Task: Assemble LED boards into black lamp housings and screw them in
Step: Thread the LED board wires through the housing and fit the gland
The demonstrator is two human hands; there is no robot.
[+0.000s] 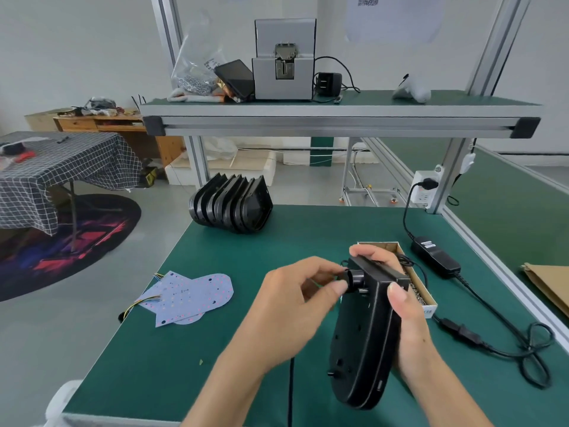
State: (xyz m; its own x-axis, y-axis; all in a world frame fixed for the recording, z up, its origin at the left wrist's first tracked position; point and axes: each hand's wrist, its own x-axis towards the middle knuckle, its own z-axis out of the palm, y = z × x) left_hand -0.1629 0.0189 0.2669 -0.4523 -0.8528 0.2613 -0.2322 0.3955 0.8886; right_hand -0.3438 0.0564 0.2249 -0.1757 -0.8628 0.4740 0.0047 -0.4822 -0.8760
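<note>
A black lamp housing [365, 337] stands on edge above the green bench, its outer back turned to the left. My right hand [403, 306] wraps its far side, thumb on the rim. My left hand [295, 306] pinches the round black fitting [354, 278] on the housing's back near its top. Pale LED boards [187, 295] with yellow wires lie flat on the mat to the left. A row of nested black housings [232, 204] rests at the bench's far edge.
A cardboard box of screws [415, 282] sits just behind the held housing. A black power adapter [435, 257] and its looped cable [535, 352] lie on the right. A screw feeder machine [284, 61] stands on the upper shelf [338, 114].
</note>
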